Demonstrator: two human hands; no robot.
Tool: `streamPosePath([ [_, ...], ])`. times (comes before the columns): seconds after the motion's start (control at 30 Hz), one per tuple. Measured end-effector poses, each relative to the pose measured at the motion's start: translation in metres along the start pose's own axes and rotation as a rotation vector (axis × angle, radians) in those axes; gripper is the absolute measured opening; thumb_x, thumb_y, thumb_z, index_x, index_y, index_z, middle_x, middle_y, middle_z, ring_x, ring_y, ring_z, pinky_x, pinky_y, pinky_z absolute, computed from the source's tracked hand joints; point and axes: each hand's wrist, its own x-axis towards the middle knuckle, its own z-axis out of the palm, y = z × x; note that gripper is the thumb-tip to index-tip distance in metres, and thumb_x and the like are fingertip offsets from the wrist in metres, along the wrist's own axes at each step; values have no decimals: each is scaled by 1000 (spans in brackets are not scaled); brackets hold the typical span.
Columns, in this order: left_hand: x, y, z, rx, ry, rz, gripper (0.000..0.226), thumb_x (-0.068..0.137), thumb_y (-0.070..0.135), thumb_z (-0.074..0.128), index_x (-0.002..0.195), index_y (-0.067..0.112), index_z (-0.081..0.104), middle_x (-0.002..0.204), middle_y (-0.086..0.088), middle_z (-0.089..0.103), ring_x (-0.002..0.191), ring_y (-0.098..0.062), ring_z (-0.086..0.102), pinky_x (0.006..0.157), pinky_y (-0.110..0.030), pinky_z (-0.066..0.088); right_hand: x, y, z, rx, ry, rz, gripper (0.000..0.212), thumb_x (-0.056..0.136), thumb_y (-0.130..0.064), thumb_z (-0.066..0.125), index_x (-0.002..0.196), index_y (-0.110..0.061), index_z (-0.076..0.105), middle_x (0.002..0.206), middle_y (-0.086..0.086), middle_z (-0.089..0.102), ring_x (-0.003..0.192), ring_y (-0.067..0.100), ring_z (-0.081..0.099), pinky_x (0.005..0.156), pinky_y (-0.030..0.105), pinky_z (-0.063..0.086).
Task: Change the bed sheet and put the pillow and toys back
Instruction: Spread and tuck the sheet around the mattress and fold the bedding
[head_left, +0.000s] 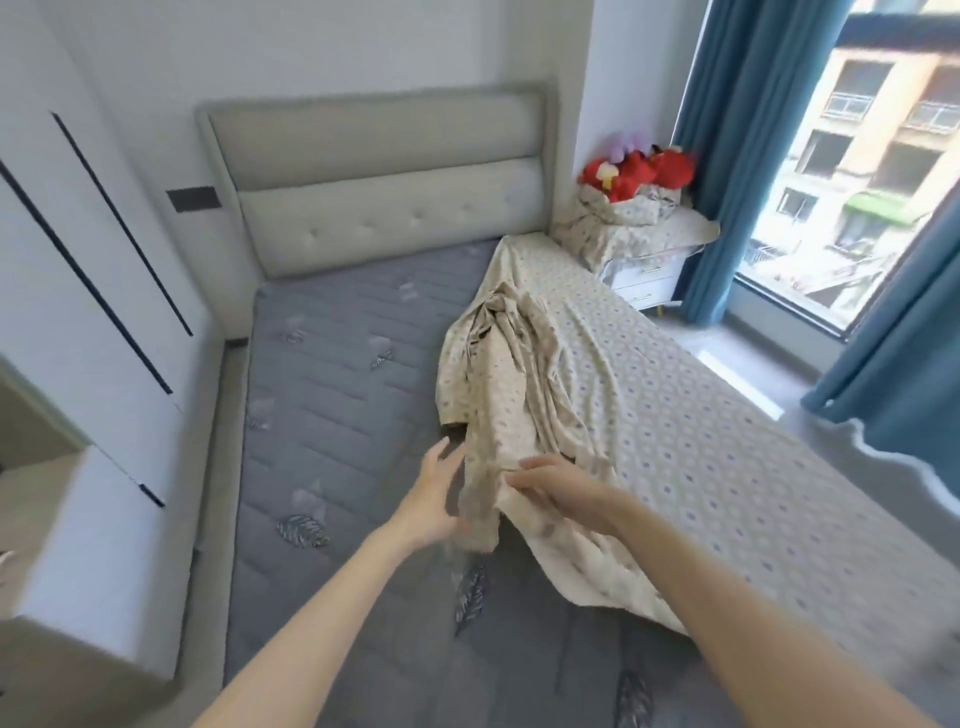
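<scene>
Pinching the bunched sheet (649, 395) edge dead ahead at twelve o'clock, the right hand (550, 486) should pull it low toward nine over bare mattress (332, 415), I'd say; left hand (434, 493) hovers spread beside it; toys (639, 174) wait at one

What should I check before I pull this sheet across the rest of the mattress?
1. Right hand pinching the sheet edge: ok.
2. Left hand gripping the sheet: not ok, fingers open beside it.
3. Bare mattress free of objects: ok.
4. Pillow and toys off the mattress, on the cabinet: ok.
5. Sheet lying flat: not ok, bunched mid-mattress.
6. Far corner tucked by the headboard: cannot tell.
</scene>
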Motion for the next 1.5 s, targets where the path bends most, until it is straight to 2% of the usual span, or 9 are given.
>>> streamPosePath([
  [0.27,-4,17,22,-40,199,-64,9,91,15,58,91,22,53,133,-1,49,127,-21,43,91,-26,36,-18,5,-15,220,-98,34,13,98,-18,50,98,-7,56,75,7,46,62,14,46,52,22,41],
  [0.37,-4,22,14,-128,338,-132,25,97,7,41,79,24,39,82,3,55,79,-21,51,60,-26,34,-15,12,-17,91,12,71,36,100,-25,47,113,7,59,81,6,54,69,15,52,58,23,43],
  [0.53,-7,35,-14,-57,348,-112,10,101,15,32,94,16,40,81,4,52,71,-11,49,58,-25,34,-18,14,-6,-202,4,82,63,91,-60,48,130,-10,50,127,-2,50,116,16,48,98,29,37],
  [0.67,-15,37,-36,106,185,-71,16,103,19,28,104,13,43,98,-6,58,85,-23,54,71,-35,39,-19,15,2,-508,-18,148,74,76,-33,76,138,-16,38,133,-1,42,121,19,44,91,28,40],
  [0.87,-48,22,-64,244,18,-48,21,99,29,34,102,20,53,94,0,62,86,-20,57,68,-30,38,-18,27,24,-875,260,163,8,89,-15,48,93,-9,51,75,2,47,67,17,49,53,25,33],
  [1.03,-96,-16,-98,502,-250,-101,65,69,70,58,128,47,42,123,12,57,111,-15,55,87,-30,46,-33,54,68,-875,426,248,27,95,-22,42,68,-17,38,66,-2,46,55,10,42,43,19,28],
  [1.2,-139,-54,-110,1014,-235,15,32,85,25,49,114,17,59,110,-6,64,99,-25,61,80,-33,49,-54,74,153,-792,398,415,18,88,-15,37,72,-19,43,90,5,57,83,23,53,54,26,31],
  [1.33,-167,-73,-120,1050,-271,111,22,85,14,47,102,8,60,113,-8,57,100,-26,58,77,-33,45,-87,84,211,-628,428,450,42,94,-32,33,129,-13,48,139,13,48,121,28,49,78,30,35],
  [1.5,-179,-94,-121,921,-371,261,18,84,2,40,83,18,48,89,2,52,91,-20,50,114,-40,20,-120,88,252,-520,352,462,69,93,-54,36,151,-18,27,154,7,31,137,25,35,108,36,31],
])
